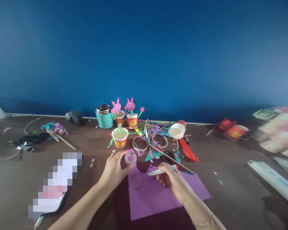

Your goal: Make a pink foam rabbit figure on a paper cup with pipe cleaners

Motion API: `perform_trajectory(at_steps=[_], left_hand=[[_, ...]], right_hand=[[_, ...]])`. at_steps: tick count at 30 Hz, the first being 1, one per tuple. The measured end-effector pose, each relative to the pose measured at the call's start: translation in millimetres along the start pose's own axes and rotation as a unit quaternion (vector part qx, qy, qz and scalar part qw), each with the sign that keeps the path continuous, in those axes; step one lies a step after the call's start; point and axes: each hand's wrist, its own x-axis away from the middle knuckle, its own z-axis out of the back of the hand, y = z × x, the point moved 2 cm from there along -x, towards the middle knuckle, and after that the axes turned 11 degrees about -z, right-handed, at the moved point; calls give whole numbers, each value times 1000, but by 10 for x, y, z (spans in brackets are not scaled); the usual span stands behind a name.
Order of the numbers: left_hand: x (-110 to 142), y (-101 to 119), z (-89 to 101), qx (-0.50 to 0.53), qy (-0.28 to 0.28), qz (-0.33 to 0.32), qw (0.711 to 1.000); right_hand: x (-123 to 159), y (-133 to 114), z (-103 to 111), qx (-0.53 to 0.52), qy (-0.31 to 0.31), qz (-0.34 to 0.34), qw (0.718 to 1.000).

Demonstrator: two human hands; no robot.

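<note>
My left hand [115, 167] pinches a small clear ring [127, 158], like a small tape roll, at the top left of a purple sheet [151, 201]. Purple shows through its middle. Just below the ring, a circle outline [135, 180] is drawn on the sheet, whose upper edge has curved cut-outs. In my right hand [174, 182] is a white marker [155, 172], its tip pointing left just over the sheet; I cannot tell if it touches. A red end shows at the marker's back.
Paper cups with pink pig-like figures [130, 105] stand behind my hands, beside a turquoise thermos [104, 118]. Two large clear rings [140, 150], a wooden stick [172, 158] and colored scraps lie beyond the sheet. A pixelated area [55, 185] is at left; a white power strip [273, 182] at right.
</note>
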Motion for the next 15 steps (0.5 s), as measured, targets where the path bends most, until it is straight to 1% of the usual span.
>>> perform_trajectory(at_steps=[4,8,15], left_hand=[[-28,-42,-6,-16,-13,5,1000],[-41,-30,-26,-32,-26,11,999],[7,-20,-61,-50,-40,41,997]], right_hand=[[41,-40,-17,5,6,-2,1000],[69,-48,-27,21,-22,-17,999],[131,-1,26,34,-32,-38,998]])
